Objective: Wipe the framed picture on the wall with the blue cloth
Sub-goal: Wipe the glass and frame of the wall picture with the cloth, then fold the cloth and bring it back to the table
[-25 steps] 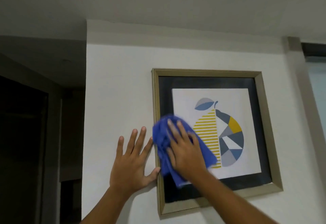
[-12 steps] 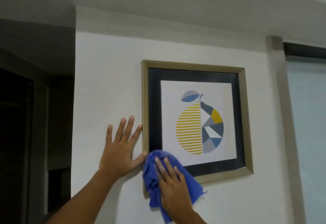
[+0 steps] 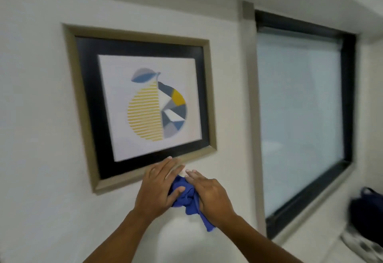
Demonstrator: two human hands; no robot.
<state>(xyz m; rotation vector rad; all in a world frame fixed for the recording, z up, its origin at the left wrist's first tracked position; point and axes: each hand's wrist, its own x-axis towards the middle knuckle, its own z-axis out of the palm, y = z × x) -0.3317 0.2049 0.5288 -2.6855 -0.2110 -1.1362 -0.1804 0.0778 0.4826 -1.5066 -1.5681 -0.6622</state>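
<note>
The framed picture [image 3: 143, 105] hangs on the white wall: a tan frame, a black mat and a print of a striped yellow and grey pear. Below its bottom edge the blue cloth [image 3: 184, 196] is bunched between both hands, off the glass. My left hand [image 3: 159, 188] presses on the cloth's left side with its thumb, its fingertips reaching the lower frame rail. On the cloth's right side lies my right hand [image 3: 209, 194], with a tail of cloth hanging beneath it.
A dark-framed window [image 3: 300, 121] with frosted glass fills the wall to the right of the picture. A dark bag [image 3: 369, 213] sits at the lower right edge, with pale blurred items below it.
The view has swung right. My right hand brought the cloth down off the lower left corner of the frame. My left hand left the wall and came onto the cloth.
</note>
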